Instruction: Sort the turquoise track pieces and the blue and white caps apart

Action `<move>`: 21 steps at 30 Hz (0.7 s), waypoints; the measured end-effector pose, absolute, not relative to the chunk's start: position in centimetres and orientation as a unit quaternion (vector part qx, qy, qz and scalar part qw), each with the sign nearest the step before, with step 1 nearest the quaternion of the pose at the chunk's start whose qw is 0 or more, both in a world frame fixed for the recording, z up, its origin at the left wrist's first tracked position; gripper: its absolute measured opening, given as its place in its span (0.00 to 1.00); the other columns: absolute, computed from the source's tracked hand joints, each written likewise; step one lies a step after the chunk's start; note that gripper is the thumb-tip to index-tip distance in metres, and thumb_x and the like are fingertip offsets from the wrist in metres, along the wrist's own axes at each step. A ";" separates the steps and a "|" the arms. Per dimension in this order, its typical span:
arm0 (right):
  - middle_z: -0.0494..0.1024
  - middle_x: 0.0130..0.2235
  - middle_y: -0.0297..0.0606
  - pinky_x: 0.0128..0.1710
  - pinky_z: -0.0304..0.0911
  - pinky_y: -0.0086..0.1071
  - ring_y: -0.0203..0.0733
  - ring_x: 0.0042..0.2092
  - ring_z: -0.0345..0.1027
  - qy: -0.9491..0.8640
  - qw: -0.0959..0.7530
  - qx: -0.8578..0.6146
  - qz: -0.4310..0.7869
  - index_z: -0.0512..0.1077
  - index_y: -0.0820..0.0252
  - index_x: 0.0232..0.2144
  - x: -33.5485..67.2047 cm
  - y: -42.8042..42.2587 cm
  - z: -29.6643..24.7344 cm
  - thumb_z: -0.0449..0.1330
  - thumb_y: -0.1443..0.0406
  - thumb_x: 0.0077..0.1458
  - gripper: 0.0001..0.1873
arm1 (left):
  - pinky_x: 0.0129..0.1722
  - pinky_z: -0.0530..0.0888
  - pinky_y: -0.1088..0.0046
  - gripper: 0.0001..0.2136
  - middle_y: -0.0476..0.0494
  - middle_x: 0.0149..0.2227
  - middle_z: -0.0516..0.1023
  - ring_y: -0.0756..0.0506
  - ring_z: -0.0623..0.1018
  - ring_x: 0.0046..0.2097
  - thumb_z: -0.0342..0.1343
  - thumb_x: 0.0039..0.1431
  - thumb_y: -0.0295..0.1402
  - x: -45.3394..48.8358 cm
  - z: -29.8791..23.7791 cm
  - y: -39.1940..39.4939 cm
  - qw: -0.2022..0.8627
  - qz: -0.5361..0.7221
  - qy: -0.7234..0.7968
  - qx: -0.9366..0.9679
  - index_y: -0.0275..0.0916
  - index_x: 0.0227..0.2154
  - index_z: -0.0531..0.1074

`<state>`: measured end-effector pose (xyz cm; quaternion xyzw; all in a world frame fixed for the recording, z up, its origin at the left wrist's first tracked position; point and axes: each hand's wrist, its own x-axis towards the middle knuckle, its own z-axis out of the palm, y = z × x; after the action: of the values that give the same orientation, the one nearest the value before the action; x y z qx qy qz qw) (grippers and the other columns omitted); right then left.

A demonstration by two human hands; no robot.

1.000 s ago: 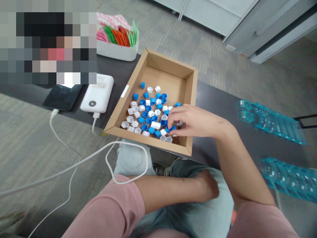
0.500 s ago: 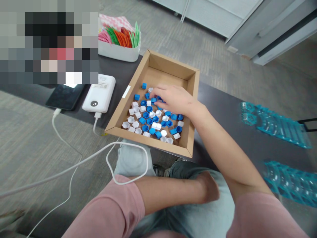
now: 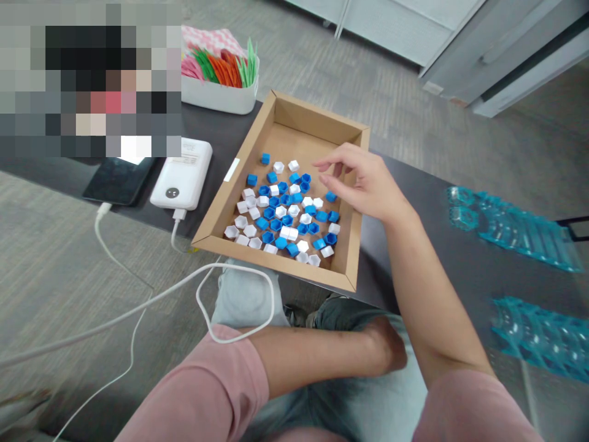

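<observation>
My right hand (image 3: 361, 178) hovers over the right side of a shallow cardboard box (image 3: 317, 116). Its thumb and forefinger are a little apart and nothing shows between them; the other fingers curl behind. Below and left of it, several small hexagonal plastic pieces are strewn over the box floor, some blue like this blue hexagonal cap (image 3: 305, 178), others white like this white hexagonal cap (image 3: 278, 167). The far part of the box floor is bare cardboard. My left hand (image 3: 389, 347) rests on my lap, its fingers out of sight.
On the dark table (image 3: 414, 184) stand a white power bank (image 3: 184, 175), a black phone (image 3: 117, 181) and a white bin (image 3: 221, 98) of coloured packets. Clear teal plastic trays (image 3: 524, 230) lie right. A white cable (image 3: 184, 279) loops before the box. A blurred person is upper left.
My right hand has lifted off the pieces and moved right, uncovering blue and white caps beneath it. My left hand stays on my lap.
</observation>
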<state>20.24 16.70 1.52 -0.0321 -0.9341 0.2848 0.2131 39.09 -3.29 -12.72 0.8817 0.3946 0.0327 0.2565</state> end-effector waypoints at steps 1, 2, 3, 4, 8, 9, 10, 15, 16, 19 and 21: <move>0.88 0.50 0.40 0.56 0.75 0.49 0.52 0.50 0.79 -0.930 0.237 -0.041 0.279 0.86 0.48 0.57 21.4 17.1 1.2 0.66 0.47 0.78 0.18 | 0.36 0.75 0.63 0.10 0.32 0.46 0.93 0.39 0.87 0.39 0.70 0.66 0.25 39.0 -12.8 -3.5 0.262 0.032 0.379 0.887 0.47 0.35 0.94; 0.88 0.50 0.41 0.58 0.75 0.51 0.53 0.51 0.79 -0.927 0.253 -0.051 0.271 0.86 0.47 0.57 22.6 17.3 0.8 0.66 0.45 0.78 0.19 | 0.38 0.76 0.62 0.10 0.31 0.45 0.93 0.38 0.87 0.40 0.70 0.66 0.24 38.9 -12.8 -3.6 0.268 0.030 0.365 0.891 0.45 0.34 0.93; 0.88 0.51 0.41 0.60 0.75 0.53 0.55 0.52 0.79 -0.927 0.260 -0.062 0.263 0.86 0.45 0.56 23.7 17.5 0.4 0.66 0.44 0.78 0.19 | 0.39 0.77 0.60 0.09 0.31 0.45 0.93 0.37 0.88 0.41 0.70 0.66 0.24 38.8 -12.8 -3.8 0.271 0.028 0.354 0.895 0.44 0.34 0.93; 0.88 0.52 0.41 0.62 0.74 0.56 0.56 0.54 0.79 -0.930 0.258 -0.071 0.253 0.86 0.44 0.55 24.8 17.6 -0.1 0.66 0.44 0.78 0.18 | 0.40 0.77 0.59 0.09 0.30 0.45 0.93 0.36 0.88 0.41 0.70 0.67 0.23 38.7 -12.8 -3.9 0.273 0.027 0.348 0.897 0.43 0.34 0.93; 0.88 0.57 0.42 0.71 0.66 0.64 0.60 0.62 0.76 -0.951 0.213 -0.085 0.210 0.86 0.44 0.49 27.8 17.6 -1.9 0.64 0.43 0.79 0.17 | 0.42 0.75 0.59 0.10 0.26 0.44 0.92 0.37 0.87 0.41 0.66 0.71 0.23 37.8 -12.8 -4.3 0.283 0.021 0.325 0.902 0.38 0.36 0.92; 0.88 0.57 0.42 0.72 0.65 0.64 0.60 0.62 0.75 -0.953 0.208 -0.085 0.201 0.85 0.44 0.48 28.3 17.6 -2.2 0.63 0.44 0.80 0.18 | 0.42 0.74 0.60 0.10 0.26 0.43 0.91 0.37 0.86 0.41 0.65 0.71 0.22 37.5 -12.7 -4.3 0.287 0.016 0.320 0.903 0.37 0.36 0.92; 0.88 0.57 0.42 0.72 0.64 0.64 0.60 0.62 0.75 -0.955 0.207 -0.086 0.194 0.85 0.45 0.46 28.7 17.8 -2.5 0.63 0.44 0.80 0.18 | 0.42 0.73 0.60 0.10 0.26 0.43 0.91 0.37 0.87 0.42 0.64 0.72 0.22 37.1 -12.6 -4.2 0.290 0.011 0.317 0.903 0.37 0.37 0.91; 0.86 0.56 0.42 0.74 0.61 0.65 0.61 0.62 0.73 -0.947 0.223 -0.126 0.192 0.85 0.47 0.44 31.0 19.2 -2.9 0.65 0.45 0.79 0.17 | 0.46 0.71 0.60 0.12 0.24 0.51 0.91 0.35 0.87 0.52 0.60 0.78 0.26 35.3 -12.0 -4.0 0.298 -0.004 0.317 0.901 0.34 0.47 0.91; 0.86 0.57 0.43 0.74 0.61 0.65 0.61 0.63 0.73 -0.944 0.229 -0.133 0.197 0.85 0.47 0.45 31.4 19.5 -3.0 0.64 0.46 0.79 0.17 | 0.46 0.71 0.60 0.12 0.23 0.52 0.90 0.35 0.87 0.53 0.60 0.78 0.27 35.1 -11.8 -4.0 0.300 -0.010 0.319 0.899 0.34 0.49 0.90; 0.83 0.63 0.44 0.77 0.57 0.68 0.63 0.67 0.70 -0.935 0.237 -0.152 0.216 0.86 0.46 0.48 32.3 20.2 -3.2 0.65 0.42 0.77 0.19 | 0.48 0.71 0.59 0.12 0.22 0.54 0.89 0.35 0.87 0.55 0.60 0.79 0.29 34.9 -11.6 -4.1 0.312 -0.037 0.320 0.894 0.33 0.51 0.90; 0.79 0.68 0.45 0.79 0.55 0.70 0.66 0.71 0.66 -0.928 0.238 -0.176 0.227 0.86 0.46 0.52 32.5 20.8 -3.3 0.69 0.38 0.73 0.24 | 0.49 0.71 0.60 0.13 0.21 0.55 0.89 0.35 0.87 0.57 0.59 0.80 0.30 34.9 -11.5 -4.1 0.315 -0.059 0.319 0.892 0.31 0.52 0.89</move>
<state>32.55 20.75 -3.25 -0.1757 -0.9280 0.2268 0.2376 34.93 -4.10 -11.53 0.8919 0.3188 -0.0592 0.3152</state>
